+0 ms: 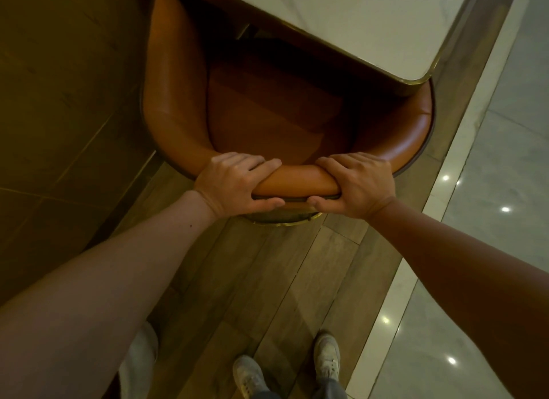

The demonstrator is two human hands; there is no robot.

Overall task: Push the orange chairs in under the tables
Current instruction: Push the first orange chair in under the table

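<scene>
An orange leather tub chair (175, 101) with a curved backrest stands directly in front of me, its seat partly tucked beneath a white marble-look table (371, 21) with a brass edge. My left hand (234, 184) grips the top of the backrest, fingers over the padded rim and thumb under it. My right hand (359, 184) grips the same rim just to the right, thumb underneath too. The front of the seat is hidden under the tabletop.
A dark wood-panelled wall (59, 101) runs close along the chair's left side. I stand on wood plank flooring (267, 279), my shoes (326, 357) visible below. To the right lies a glossy pale tiled floor (490, 220) with light reflections.
</scene>
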